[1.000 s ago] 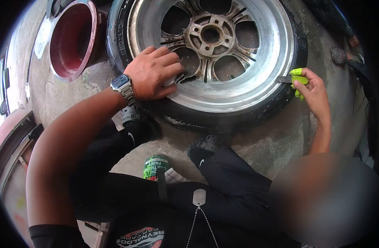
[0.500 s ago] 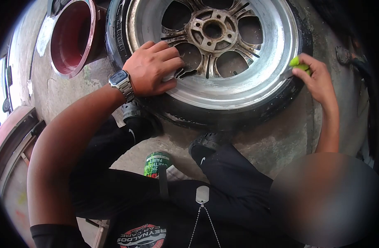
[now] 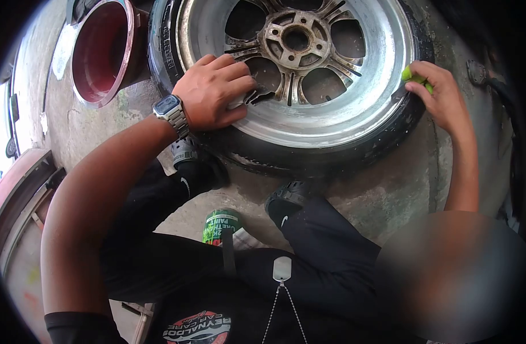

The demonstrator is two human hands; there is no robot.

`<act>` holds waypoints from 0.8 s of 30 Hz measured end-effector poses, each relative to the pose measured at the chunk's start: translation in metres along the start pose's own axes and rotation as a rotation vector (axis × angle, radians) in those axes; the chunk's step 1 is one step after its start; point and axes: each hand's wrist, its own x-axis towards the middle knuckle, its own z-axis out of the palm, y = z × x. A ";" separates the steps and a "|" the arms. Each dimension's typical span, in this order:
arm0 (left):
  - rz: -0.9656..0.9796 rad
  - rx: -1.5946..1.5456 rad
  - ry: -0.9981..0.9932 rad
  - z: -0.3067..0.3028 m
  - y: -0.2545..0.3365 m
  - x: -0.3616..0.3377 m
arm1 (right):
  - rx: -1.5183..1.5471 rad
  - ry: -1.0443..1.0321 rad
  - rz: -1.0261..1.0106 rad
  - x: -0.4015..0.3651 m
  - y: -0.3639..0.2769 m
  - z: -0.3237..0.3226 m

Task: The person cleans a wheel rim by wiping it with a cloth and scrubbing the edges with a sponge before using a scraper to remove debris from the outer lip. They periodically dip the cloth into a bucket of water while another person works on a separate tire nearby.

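Note:
My left hand point(image 3: 214, 94), with a watch on its wrist, rests at the near left edge of the wheel rim point(image 3: 332, 127). Its curled fingers grip a torn, dark piece of sandpaper point(image 3: 259, 97), partly hidden by the hand, with something whitish beside it. At the rim's right edge, my right hand point(image 3: 443, 97) pinches a lime-green-handled scraper point(image 3: 428, 87). The scraper's grey blade point(image 3: 398, 93) meets the rim near the tire point(image 3: 274, 161). The wheel lies flat, with its spokes and hub point(image 3: 296, 39) stained brown and its rim bare, scuffed silver.
A round container with a dark red inside point(image 3: 99, 54) stands left of the tire. A green paint can point(image 3: 220, 222) sits near my legs. My shoes point(image 3: 289, 195) are close to the tire on the concrete floor point(image 3: 360, 212). A blurred patch covers the lower right.
My right hand and the scraper have moved a little way up along the rim's right edge. My left hand stays at nearly the same spot with the sandpaper.

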 end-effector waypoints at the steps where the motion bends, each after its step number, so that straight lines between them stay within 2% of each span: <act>1: 0.000 -0.001 0.002 0.001 0.000 0.000 | 0.018 0.032 0.029 -0.001 0.002 0.001; 4: -0.011 0.005 -0.008 0.000 0.001 0.000 | 0.015 -0.103 -0.044 0.002 -0.011 0.004; 5: -0.015 0.009 -0.018 -0.001 0.001 0.000 | -0.047 -0.146 0.003 0.005 -0.009 0.000; 8: 0.000 0.004 0.012 0.001 0.000 -0.001 | -0.021 -0.055 0.077 0.004 0.002 -0.007; 9: -0.009 0.009 -0.002 0.001 0.001 -0.002 | 0.015 -0.025 0.027 0.002 0.002 -0.001; 12: -0.019 0.025 -0.016 -0.001 0.002 0.001 | -0.065 -0.147 0.019 0.004 -0.012 0.002; 15: -0.016 0.016 -0.008 0.001 0.001 -0.002 | 0.006 0.017 0.059 0.002 0.003 0.001; 18: -0.007 0.010 0.007 0.000 0.001 0.000 | -0.011 -0.023 -0.048 -0.002 -0.005 0.009; 19: -0.007 0.011 0.008 0.000 0.002 0.000 | -0.071 -0.058 -0.029 0.000 -0.008 0.007; 22: -0.007 0.010 0.023 0.000 0.002 0.000 | -0.078 0.019 0.050 0.001 0.006 -0.001; 24: -0.017 0.005 0.028 0.002 0.004 -0.002 | -0.074 -0.001 0.003 0.001 -0.002 0.002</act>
